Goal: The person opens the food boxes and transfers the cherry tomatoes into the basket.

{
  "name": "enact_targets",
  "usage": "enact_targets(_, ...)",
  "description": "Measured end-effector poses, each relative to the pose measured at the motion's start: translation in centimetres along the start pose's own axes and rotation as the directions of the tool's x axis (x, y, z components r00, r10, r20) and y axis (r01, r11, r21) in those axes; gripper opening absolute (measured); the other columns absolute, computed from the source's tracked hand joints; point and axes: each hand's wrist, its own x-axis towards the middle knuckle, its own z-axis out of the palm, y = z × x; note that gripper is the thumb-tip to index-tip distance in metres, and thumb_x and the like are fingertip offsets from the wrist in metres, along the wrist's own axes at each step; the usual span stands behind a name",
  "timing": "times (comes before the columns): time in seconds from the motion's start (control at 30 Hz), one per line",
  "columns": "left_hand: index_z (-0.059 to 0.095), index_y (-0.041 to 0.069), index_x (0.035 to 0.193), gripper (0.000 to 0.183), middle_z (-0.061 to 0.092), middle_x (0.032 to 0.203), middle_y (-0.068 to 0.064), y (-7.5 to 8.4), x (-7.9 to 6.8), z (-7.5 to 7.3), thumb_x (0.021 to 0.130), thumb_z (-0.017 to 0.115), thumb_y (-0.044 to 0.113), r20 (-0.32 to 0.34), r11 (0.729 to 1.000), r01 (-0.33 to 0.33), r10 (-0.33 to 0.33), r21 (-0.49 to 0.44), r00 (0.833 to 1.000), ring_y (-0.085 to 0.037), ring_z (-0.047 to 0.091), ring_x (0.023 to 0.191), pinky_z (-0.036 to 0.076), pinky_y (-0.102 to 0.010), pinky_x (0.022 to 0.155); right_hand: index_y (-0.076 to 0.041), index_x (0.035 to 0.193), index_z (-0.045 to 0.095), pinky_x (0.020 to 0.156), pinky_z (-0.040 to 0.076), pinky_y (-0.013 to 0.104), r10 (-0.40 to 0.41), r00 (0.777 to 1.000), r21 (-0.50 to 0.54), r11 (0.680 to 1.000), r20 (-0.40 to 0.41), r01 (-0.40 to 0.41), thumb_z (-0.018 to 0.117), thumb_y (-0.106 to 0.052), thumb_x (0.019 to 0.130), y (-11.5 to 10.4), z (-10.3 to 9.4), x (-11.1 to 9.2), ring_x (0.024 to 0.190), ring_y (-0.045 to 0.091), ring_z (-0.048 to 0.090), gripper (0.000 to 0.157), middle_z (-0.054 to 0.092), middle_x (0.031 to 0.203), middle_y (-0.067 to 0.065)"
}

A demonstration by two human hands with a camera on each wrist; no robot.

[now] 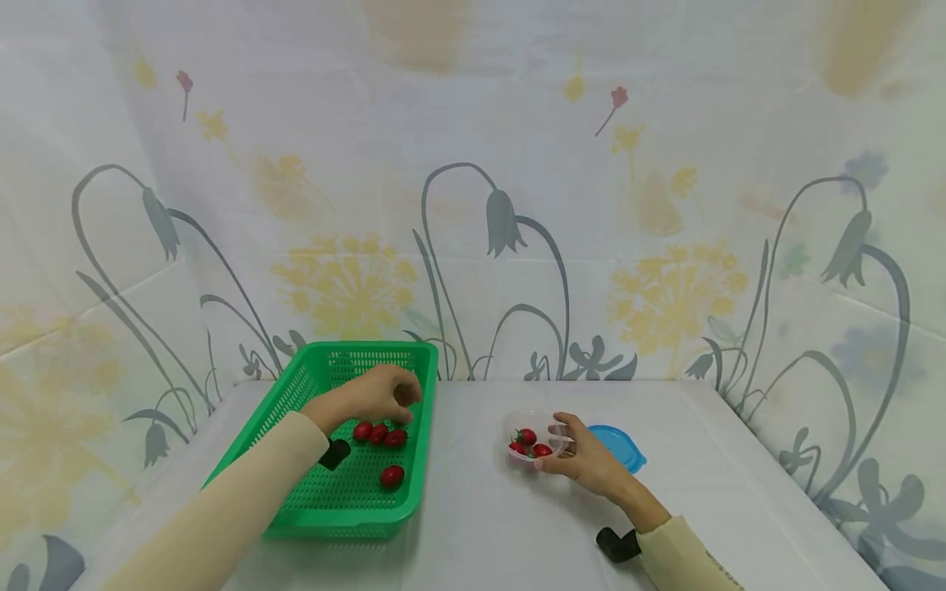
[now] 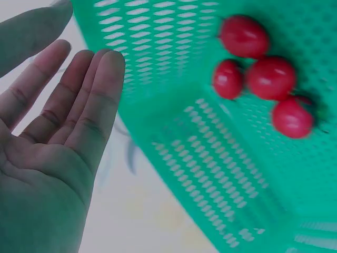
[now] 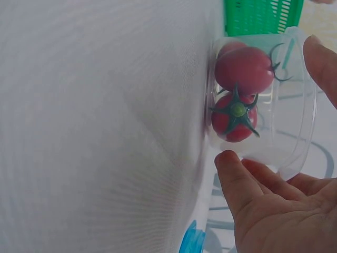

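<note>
Over the green plastic basket (image 1: 355, 519), my left hand (image 1: 377, 396) hovers with its fingers loosely bent. The left wrist view shows that hand (image 2: 52, 137) holding nothing. Below it several small red tomatoes (image 1: 392, 476) lie on the basket floor, most of them grouped (image 2: 271, 78). My right hand (image 1: 584, 460) holds a clear plastic container (image 1: 510, 423) on the table, thumb on one side and fingers on the other. Inside this container (image 3: 295, 121) are three red tomatoes (image 3: 245, 71), with green stems showing on some.
A blue lid (image 1: 619, 447) lies on the white-covered table (image 1: 473, 525), behind and right of the container. Against the back edge hangs a flower-patterned cloth (image 1: 473, 205). The basket's raised walls stand around the left hand's area.
</note>
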Motion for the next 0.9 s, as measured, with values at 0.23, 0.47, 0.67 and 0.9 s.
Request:
enact_targets(0.23,0.067,0.013,0.101,0.018,0.061,0.097,0.001,2.9,1.6,-0.1,0.084,0.072,0.011,-0.011,0.999,-0.024,0.023,-0.033,1.0,-0.014,0.057,0.089,0.05,-0.032,0.079,-0.006,0.146,0.028,0.093,0.046,0.051,0.003,1.0,0.018,1.0,0.003,-0.003,0.078,-0.029,0.079,0.0,0.0,0.0,0.122,0.039,0.049,0.087,0.044,0.141,0.018)
enact_targets(0.47,0.065,0.014,0.099,0.017,0.061,0.094,0.004,5.3,3.6,0.7,0.084,0.073,0.012,-0.013,0.996,-0.066,0.065,-0.055,0.998,-0.013,0.057,0.088,0.05,-0.028,0.079,-0.005,0.146,0.028,0.096,0.044,0.051,-0.001,1.0,0.023,1.0,0.014,0.001,0.079,-0.03,0.078,-0.4,0.0,-0.2,0.124,0.039,0.047,0.088,0.043,0.141,0.018)
enact_targets(0.67,0.066,0.015,0.096,0.014,0.062,0.09,0.006,7.3,5.6,2.2,0.084,0.074,0.013,0.018,0.993,-0.115,0.115,-0.006,0.993,-0.012,0.057,0.085,0.05,-0.025,0.076,-0.005,0.146,0.027,0.096,0.044,0.051,-0.002,1.0,0.016,1.0,0.012,0.001,0.079,-0.032,0.078,-0.3,0.0,-0.1,0.122,0.039,0.048,0.09,0.044,0.141,0.018)
enact_targets(0.9,0.066,0.017,0.094,0.015,0.061,0.087,0.008,9.2,7.7,4.3,0.083,0.075,0.015,0.065,0.993,-0.11,0.107,0.039,0.992,-0.01,0.057,0.084,0.049,-0.02,0.073,-0.005,0.146,0.026,0.092,0.047,0.05,0.003,1.0,0.017,1.0,0.01,-0.004,0.079,-0.032,0.078,-0.3,0.0,-0.1,0.12,0.037,0.051,0.09,0.043,0.142,0.018)
